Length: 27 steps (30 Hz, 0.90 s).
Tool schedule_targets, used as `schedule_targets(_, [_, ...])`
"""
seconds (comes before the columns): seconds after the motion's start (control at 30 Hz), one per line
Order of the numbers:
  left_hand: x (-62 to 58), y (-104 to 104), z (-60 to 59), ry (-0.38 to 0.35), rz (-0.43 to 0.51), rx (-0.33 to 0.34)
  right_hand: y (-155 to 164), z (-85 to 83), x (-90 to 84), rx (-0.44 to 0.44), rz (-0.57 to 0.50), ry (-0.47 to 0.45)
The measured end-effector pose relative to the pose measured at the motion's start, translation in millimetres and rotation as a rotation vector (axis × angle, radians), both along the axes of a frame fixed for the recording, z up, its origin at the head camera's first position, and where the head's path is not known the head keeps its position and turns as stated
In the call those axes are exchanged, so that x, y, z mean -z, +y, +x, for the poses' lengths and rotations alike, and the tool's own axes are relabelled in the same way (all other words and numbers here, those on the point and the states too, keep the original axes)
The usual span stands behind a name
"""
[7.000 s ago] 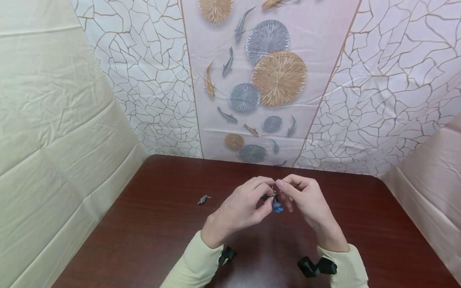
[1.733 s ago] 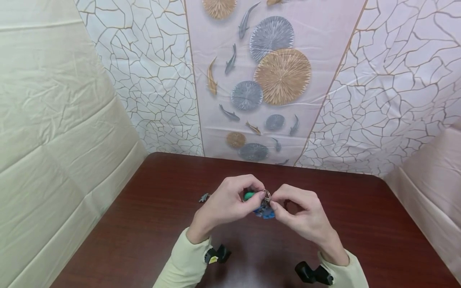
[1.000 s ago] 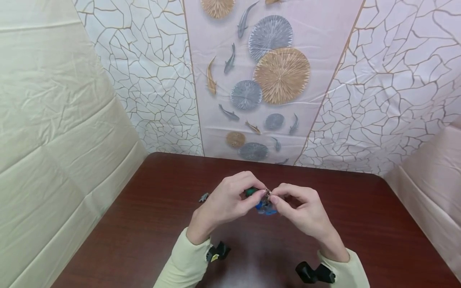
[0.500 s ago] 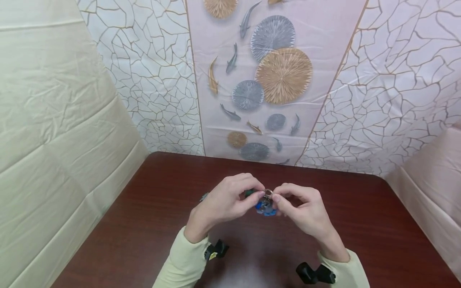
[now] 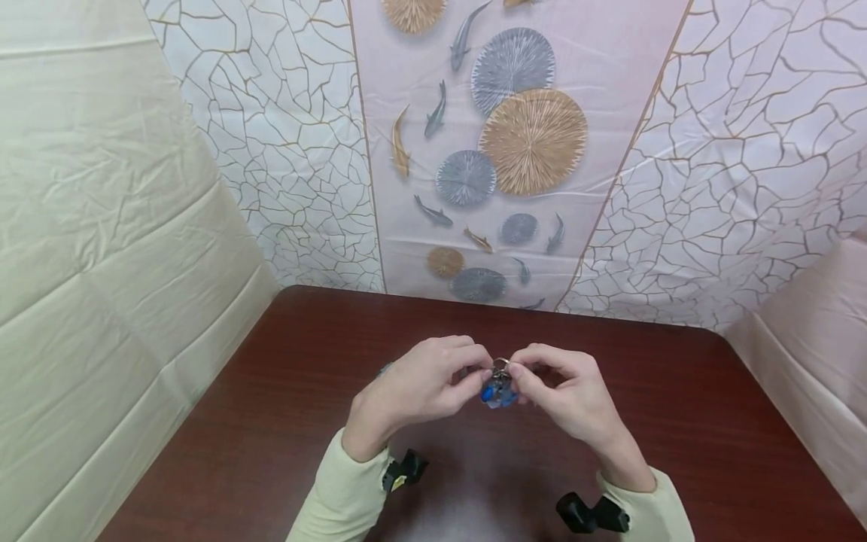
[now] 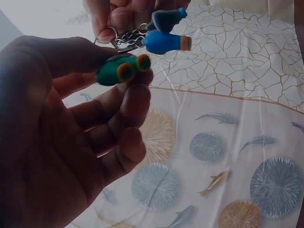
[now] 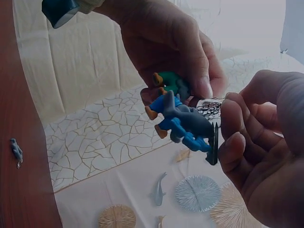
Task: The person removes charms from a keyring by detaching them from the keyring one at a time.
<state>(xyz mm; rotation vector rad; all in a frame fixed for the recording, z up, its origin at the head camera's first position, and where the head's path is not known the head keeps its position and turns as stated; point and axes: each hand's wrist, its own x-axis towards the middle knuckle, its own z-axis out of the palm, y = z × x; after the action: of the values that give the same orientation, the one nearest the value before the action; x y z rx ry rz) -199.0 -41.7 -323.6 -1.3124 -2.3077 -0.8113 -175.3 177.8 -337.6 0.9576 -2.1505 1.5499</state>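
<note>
Both hands meet over the table around a key ring [image 5: 501,362] with several small charms. My right hand [image 5: 569,388] pinches this metal ring between thumb and fingertips. My left hand [image 5: 427,380] pinches at the ring's other side, next to a green charm with orange ends [image 6: 124,70]; its lower fingers are spread. From short chains hang a blue charm with an orange tip [image 6: 164,42] and a grey charm [image 7: 192,121]. In the head view the left fingers hide the green charm.
A loose grey charm [image 7: 16,151] lies on the dark red-brown table [image 5: 284,452], mostly behind the left hand in the head view. Patterned cloth [image 5: 305,150] hangs behind the table. Black wrist cameras [image 5: 406,470] sit on both cuffs.
Since the earliest frame both hands have shifted slightly left, covering most of the loose charm. In the last second the left hand has turned and lowered slightly, and the green charm has gone behind its fingers.
</note>
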Motion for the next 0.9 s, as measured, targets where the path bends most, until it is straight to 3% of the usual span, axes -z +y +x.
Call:
schedule_targets(0.3, [0.0,-4,-2.5,-0.042,-0.070,-0.024,4,1.0,-2.2,0.049,0.019,-0.026])
schedule_targets(0.57, [6.8,-15,-14.9,-0.096,-0.044,-0.113,7,-1.3,-4.1,0.088,0.012,-0.082])
schedule_targets(0.9, [12.6,-38,-32.2,-0.279,-0.086,-0.250,10,-6.0,-3.4,0.092,-0.063,-0.130])
